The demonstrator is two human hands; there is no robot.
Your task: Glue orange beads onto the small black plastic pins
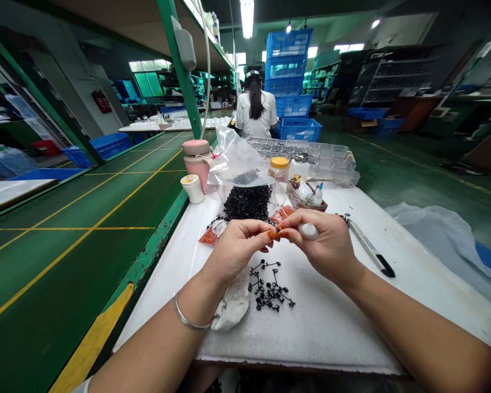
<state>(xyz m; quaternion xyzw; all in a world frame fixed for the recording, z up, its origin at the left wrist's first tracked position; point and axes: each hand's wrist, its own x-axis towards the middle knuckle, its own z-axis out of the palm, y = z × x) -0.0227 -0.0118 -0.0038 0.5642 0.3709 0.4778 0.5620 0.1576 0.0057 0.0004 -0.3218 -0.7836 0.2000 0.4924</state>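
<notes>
Above the white work surface (311, 322), my left hand (239, 243) and my right hand (325, 240) meet fingertip to fingertip. A small black part (277, 230) is pinched in my left fingers, mostly hidden. My right hand is closed around a white, rounded object (309, 231), perhaps a handle, whose other end is covered by the fingers. Below the hands lie loose black parts with thin stems (270, 295). Beside them, under my left wrist, is a crumpled white cloth (234, 300). A large heap of black parts (247, 203) sits behind the hands.
Small bags of orange pieces (208, 237) flank the heap. Behind stand a pink cup (197, 164), a white tub (192, 189), a small box of bottles (309, 195) and a clear divided tray (331, 161). A cutter knife (370, 248) lies right. A green conveyor (65, 245) runs left; a person (256, 109) sits ahead.
</notes>
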